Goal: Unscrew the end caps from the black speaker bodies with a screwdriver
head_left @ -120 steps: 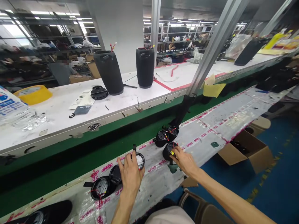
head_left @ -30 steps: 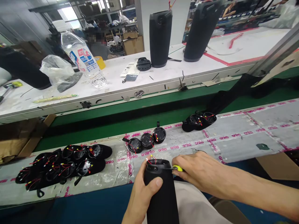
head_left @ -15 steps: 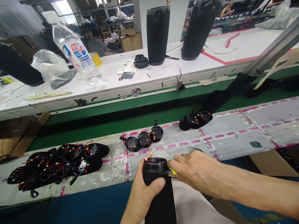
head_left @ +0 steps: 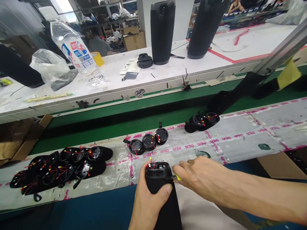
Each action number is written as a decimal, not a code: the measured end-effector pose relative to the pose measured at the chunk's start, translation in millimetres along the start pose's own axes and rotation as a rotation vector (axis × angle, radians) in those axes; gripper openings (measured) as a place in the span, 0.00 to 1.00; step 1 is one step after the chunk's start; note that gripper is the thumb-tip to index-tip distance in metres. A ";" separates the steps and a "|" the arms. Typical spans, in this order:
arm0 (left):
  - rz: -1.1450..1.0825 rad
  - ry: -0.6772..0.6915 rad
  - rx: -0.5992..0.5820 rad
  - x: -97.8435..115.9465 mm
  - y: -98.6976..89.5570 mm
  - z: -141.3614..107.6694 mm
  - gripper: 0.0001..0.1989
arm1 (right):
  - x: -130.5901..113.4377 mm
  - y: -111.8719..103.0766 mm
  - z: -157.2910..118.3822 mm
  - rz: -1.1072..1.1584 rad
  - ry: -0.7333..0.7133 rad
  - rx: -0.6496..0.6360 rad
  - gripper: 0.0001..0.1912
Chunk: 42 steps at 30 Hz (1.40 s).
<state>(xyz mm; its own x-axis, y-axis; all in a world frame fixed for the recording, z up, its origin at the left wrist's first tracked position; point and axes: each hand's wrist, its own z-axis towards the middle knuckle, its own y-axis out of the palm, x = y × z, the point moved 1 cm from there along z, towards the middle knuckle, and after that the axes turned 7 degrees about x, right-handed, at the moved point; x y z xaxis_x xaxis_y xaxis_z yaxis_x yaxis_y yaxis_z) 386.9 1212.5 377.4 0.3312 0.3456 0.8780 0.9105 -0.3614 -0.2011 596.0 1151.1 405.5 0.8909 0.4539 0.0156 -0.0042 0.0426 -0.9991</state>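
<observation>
My left hand [head_left: 153, 201] is wrapped around a black fabric-covered cylindrical speaker [head_left: 165, 191], its thumb across the front. The speaker's open plastic top rim [head_left: 160, 172] faces up and away, and thin red wires with small white and yellow connectors [head_left: 151, 164] stick out of it. At the rim's right side, my right hand [head_left: 194, 175] is closed on a small yellow-handled tool [head_left: 177, 177]. The tool's tip meets the edge where rim and fabric join; most of the handle is hidden by the fingers.
Several open speaker bodies [head_left: 82, 171] with wires lie at the left of the plastic-covered bench [head_left: 182, 156]. Three more [head_left: 149, 141] lie mid-bench, and others [head_left: 198, 120] farther right. On the white shelf stand a water bottle [head_left: 82, 57] and upright speakers [head_left: 163, 35]. A cardboard box [head_left: 280, 166] sits lower right.
The speaker's rim has tilted and shifted slightly left in both hands. The tool stays at the rim's right edge. At the far right, a yellow piece now hangs by the post.
</observation>
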 end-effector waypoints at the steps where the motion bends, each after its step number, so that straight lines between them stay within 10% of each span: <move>1: 0.009 -0.007 0.007 0.1 0.3 -0.9 0.46 | 0.4 -0.1 0.3 -0.004 -0.018 -0.022 0.10; 17: -0.165 -0.035 0.058 -12.9 -1.2 2.7 0.46 | 7.9 -2.0 23.4 0.323 0.082 -0.016 0.09; 42: 0.054 0.006 0.127 -1.2 0.3 -4.7 0.44 | -2.6 5.1 12.2 -0.003 -0.061 0.022 0.10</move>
<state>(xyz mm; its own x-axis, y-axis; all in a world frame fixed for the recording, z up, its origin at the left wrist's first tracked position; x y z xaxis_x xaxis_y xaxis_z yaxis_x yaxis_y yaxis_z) 385.6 1207.9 378.2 0.3793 0.3236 0.8669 0.9156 -0.2667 -0.3010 588.1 1161.0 400.9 0.8616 0.5072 0.0213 -0.0123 0.0629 -0.9979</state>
